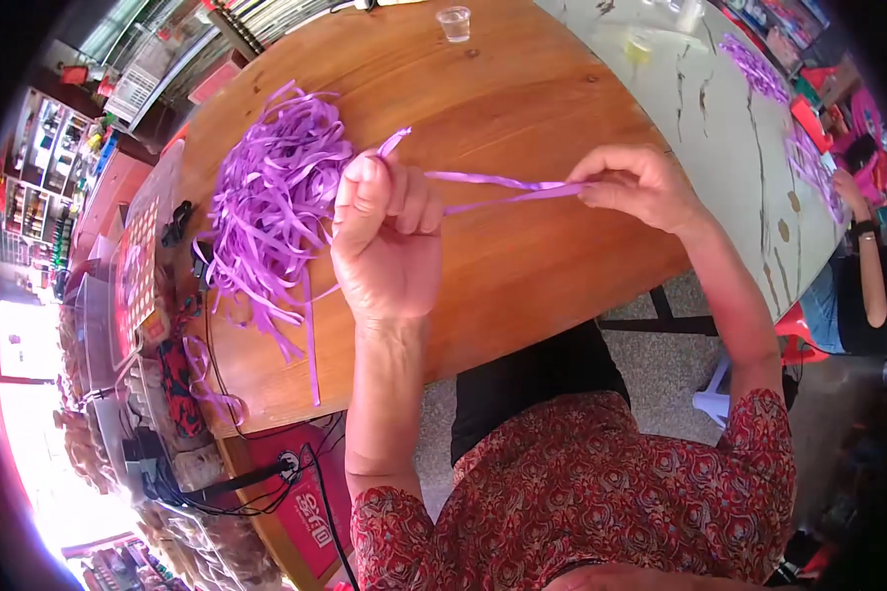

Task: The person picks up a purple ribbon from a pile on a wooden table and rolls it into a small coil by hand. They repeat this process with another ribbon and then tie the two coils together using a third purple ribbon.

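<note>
Fingers [419, 205] of left hand [392, 241] and right hand [648, 187] are closed on purple ribbon [493, 179], which could be snarled if caught in the loose heap [278, 187].

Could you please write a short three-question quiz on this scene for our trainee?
1. True or false: the left grip and the right grip both hold narrow shiny purple ribbon.
2. Which stands near the far edge of the brown wooden table? A: a blue bowl; B: a small clear cup; C: a red candle.
3. Fill in: the tangled purple ribbon heap lies to the ____ of the right grip.

Key: 1 true; 2 B; 3 left.
</note>
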`<state>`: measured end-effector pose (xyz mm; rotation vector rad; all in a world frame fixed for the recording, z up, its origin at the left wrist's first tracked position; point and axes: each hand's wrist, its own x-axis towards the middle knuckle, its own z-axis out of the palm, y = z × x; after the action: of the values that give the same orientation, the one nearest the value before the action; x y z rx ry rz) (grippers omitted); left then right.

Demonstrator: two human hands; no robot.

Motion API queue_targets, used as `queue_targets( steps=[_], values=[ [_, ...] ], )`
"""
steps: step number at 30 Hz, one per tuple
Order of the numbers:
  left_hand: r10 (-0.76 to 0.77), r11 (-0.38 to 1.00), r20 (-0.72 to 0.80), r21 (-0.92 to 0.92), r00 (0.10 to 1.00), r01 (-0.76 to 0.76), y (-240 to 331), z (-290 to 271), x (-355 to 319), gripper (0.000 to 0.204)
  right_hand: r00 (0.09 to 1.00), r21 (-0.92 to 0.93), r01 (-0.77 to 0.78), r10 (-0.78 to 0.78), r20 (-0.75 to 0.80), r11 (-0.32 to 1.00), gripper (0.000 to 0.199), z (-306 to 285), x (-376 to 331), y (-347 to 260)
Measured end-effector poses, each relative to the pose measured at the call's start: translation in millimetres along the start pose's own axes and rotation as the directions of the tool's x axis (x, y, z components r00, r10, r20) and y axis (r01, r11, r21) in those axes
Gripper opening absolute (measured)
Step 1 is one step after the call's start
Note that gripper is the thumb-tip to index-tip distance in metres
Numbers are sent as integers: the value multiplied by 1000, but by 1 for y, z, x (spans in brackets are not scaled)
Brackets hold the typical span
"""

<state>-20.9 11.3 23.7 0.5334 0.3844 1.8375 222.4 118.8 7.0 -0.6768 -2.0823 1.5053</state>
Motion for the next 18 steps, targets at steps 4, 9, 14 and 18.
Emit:
queue_targets(
  steps=[4, 9, 14, 18],
  values=[
    [14, 999, 52, -33, 999, -12, 0, -12, 2, 14, 996, -100, -39, 31, -83, 994, 12, -24, -17, 0],
    [77, 995, -9, 64, 997, -76, 11, -24, 11, 8, 965, -192, -82, 30, -259, 978, 11, -60, -42, 11],
    [272, 891, -139, 411, 952, -195, 28, -56, 19, 9, 947, -259, -89, 1, -320, 962, 11, -69, -45, 20],
    [599, -500, 489, 847, 635, -180, 11, -55, 23, 40, 960, -143, -81, 38, -278, 986, 13, -51, -31, 21]
  ],
)
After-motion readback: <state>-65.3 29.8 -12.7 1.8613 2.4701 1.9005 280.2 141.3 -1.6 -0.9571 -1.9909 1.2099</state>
